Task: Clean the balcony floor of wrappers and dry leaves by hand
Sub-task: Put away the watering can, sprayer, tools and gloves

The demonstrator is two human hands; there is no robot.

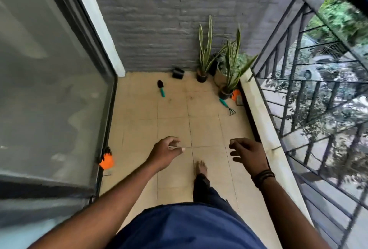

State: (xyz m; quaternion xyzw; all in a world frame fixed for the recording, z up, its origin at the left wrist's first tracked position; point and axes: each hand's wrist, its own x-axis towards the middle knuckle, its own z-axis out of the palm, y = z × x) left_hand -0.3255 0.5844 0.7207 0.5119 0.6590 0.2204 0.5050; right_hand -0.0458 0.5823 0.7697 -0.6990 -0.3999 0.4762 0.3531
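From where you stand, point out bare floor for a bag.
Free: tiles between the trowel and the hand rake, and ahead of both hands down to the foot. Crowded: the far right corner around the snake plants.

Thin pale scrap (172,147) pinched in left hand (166,152)

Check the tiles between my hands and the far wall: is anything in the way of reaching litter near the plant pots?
No wrappers or dry leaves are plainly visible. Between the left hand, the right hand and the plant pots, only a trowel and a hand rake lie on the floor.
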